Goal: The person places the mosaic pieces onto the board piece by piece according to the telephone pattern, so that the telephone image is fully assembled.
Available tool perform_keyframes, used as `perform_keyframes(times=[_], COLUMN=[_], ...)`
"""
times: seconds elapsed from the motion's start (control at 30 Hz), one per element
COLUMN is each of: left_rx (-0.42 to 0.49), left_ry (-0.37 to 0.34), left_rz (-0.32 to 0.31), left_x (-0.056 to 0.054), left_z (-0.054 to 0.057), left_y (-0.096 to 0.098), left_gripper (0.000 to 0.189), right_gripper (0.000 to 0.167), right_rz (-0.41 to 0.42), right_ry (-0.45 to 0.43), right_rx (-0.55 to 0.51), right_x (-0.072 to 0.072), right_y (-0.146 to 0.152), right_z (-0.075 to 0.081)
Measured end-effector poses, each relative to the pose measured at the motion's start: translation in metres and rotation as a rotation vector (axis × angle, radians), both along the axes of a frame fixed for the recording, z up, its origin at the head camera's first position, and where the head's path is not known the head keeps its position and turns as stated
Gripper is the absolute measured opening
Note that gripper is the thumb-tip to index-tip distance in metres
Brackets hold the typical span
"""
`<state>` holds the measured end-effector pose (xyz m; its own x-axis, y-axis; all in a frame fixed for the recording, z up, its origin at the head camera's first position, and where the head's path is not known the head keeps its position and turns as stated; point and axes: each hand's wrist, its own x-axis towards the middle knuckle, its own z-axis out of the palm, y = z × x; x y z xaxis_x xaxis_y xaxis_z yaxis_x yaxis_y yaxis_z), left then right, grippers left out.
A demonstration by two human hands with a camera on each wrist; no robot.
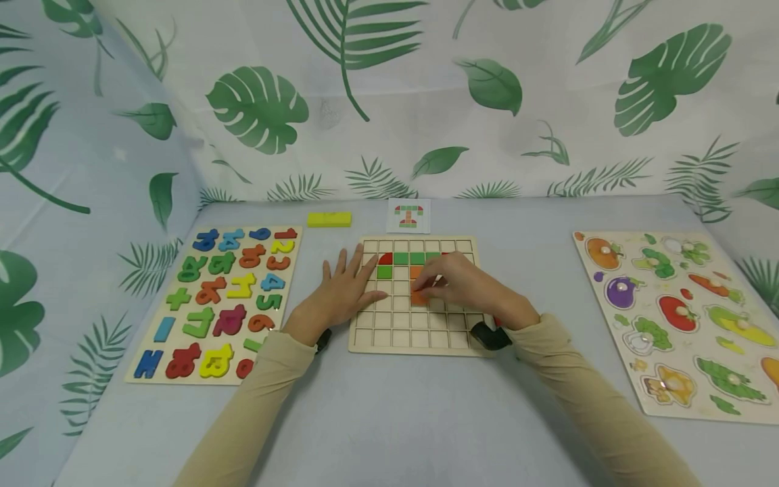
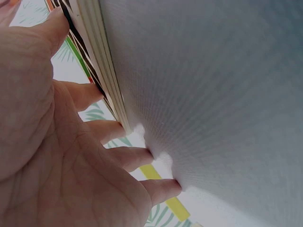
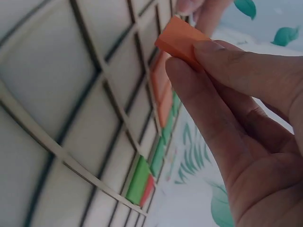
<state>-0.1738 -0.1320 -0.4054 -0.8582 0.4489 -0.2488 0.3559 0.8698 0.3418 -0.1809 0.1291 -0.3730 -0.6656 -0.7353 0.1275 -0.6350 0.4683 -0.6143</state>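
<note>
A wooden grid board (image 1: 398, 341) lies flat, its upper rows partly filled with coloured blocks. My right hand (image 1: 465, 281) pinches an orange block (image 3: 177, 38) between thumb and fingertips, close over the board's middle. Orange pieces (image 3: 162, 90) sit in cells just beyond it. Green blocks (image 1: 402, 258) line the second row, with a red corner piece (image 1: 386, 258) at the left end and a light green block (image 1: 385, 272) below that. Spread fingers of my left hand (image 1: 335, 294) rest across the board's left edge; in the left wrist view some fingertips touch the cloth beside it.
A picture card (image 1: 409, 215) with a block pattern lies behind the board, and a yellow block (image 1: 329, 219) lies left of the card. A number puzzle (image 1: 209, 304) is on the left, a vegetable puzzle (image 1: 663, 338) on the right. Leaf-printed cloth (image 1: 389, 135) stands behind.
</note>
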Motion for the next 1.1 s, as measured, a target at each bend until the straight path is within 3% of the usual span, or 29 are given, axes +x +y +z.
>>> perform_keyframes(times=[0.6, 1.1], left_rx=[-0.011, -0.018], left_ry=[-0.004, 0.002], left_rz=[0.01, 0.005], left_x=[-0.001, -0.001], left_z=[-0.002, 0.0], left_y=[0.001, 0.001], left_gripper=[0.08, 0.079], right_gripper=[0.013, 0.014], right_rz=[0.019, 0.024], right_ry=[-0.024, 0.046], right_rx=[0.05, 0.144], right_x=[0.003, 0.005], right_y=[-0.004, -0.012], right_z=[-0.004, -0.001])
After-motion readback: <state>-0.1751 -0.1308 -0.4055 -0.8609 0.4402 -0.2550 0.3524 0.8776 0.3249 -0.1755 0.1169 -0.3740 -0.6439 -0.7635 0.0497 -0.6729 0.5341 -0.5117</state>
